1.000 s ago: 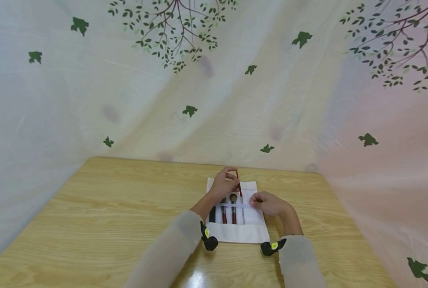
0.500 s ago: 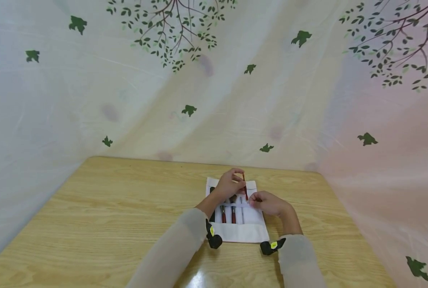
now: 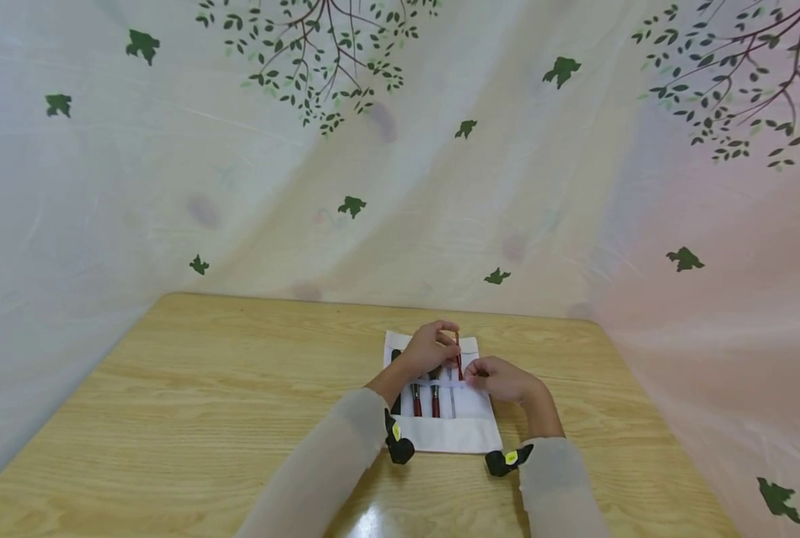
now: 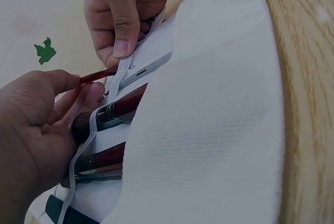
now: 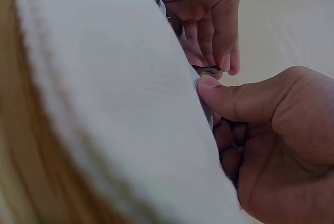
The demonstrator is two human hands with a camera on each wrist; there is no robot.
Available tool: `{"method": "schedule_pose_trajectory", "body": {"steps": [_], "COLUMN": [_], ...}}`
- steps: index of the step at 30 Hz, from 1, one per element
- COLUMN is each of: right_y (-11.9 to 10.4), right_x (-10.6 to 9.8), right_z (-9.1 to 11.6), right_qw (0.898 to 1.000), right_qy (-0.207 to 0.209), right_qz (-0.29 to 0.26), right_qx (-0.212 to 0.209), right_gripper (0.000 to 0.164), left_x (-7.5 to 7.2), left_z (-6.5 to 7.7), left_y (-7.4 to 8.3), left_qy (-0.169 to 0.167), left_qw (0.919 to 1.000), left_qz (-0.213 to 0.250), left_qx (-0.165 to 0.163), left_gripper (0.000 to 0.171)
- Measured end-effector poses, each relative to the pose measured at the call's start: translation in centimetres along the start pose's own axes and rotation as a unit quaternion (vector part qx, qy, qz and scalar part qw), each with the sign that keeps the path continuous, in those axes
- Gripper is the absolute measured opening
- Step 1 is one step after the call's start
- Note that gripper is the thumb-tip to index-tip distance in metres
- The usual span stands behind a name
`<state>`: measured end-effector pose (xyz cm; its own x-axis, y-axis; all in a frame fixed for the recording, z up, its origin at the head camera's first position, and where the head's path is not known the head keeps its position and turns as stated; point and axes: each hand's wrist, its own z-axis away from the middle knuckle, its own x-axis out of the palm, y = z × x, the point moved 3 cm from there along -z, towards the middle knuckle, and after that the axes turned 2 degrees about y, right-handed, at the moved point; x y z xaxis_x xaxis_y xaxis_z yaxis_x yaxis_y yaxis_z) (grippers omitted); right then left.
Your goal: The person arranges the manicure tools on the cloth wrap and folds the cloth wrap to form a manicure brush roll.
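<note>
A white cloth brush roll [image 3: 450, 436] lies spread on the table. In the head view my left hand [image 3: 429, 350] pinches a slim red-handled tool [image 4: 96, 75] over its upper part. The tool's lower end meets the white elastic band [image 4: 93, 125], as the left wrist view shows. From the right side, my right hand [image 3: 504, 379] pinches that band between thumb and curled fingers. Two makeup brushes with dark red handles [image 4: 122, 105] sit under the band beside a thin silver textured rod [image 4: 148, 70]. A black flat piece [image 4: 68, 211] lies at the roll's left edge.
The wooden table [image 3: 238, 388] reaches back to a pale cloth backdrop [image 3: 400, 246] printed with leaves and branches. Black wrist cameras [image 3: 400, 447] sit at both sleeve cuffs.
My left hand has shifted right, then slightly down toward me, bringing the red-handled tool from over the silver rod to the band beside my right fingers. The right hand has stayed put.
</note>
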<state>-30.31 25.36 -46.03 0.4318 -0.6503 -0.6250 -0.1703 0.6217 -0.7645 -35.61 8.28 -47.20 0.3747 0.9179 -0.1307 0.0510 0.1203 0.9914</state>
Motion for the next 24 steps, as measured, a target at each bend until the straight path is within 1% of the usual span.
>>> {"method": "schedule_pose_trajectory", "body": {"steps": [4,11,17,24], "right_y": [0.09,0.11,0.1,0.05], "right_x": [0.03,0.01,0.05,0.08], "right_z": [0.03,0.01,0.06,0.1], "right_qw": [1.0,1.0,1.0,1.0], "right_qy": [0.004,0.005,0.007,0.009], "right_qz": [0.003,0.012,0.018,0.02], "right_qx": [0.006,-0.001,0.002,-0.001], "right_gripper": [0.011,0.009,0.01,0.01], "left_x": [0.11,0.12,0.09,0.13], "left_z": [0.06,0.11,0.26,0.25], "left_y": [-0.14,-0.12,0.04,-0.09], "left_qy": [-0.011,-0.024,-0.033,-0.031], "left_qw": [0.9999,0.9987,0.9984,0.998], "left_qz": [-0.007,-0.045,-0.045,-0.053], "left_qx": [0.002,0.007,0.009,0.019], "left_gripper": [0.044,0.041,0.037,0.027]}}
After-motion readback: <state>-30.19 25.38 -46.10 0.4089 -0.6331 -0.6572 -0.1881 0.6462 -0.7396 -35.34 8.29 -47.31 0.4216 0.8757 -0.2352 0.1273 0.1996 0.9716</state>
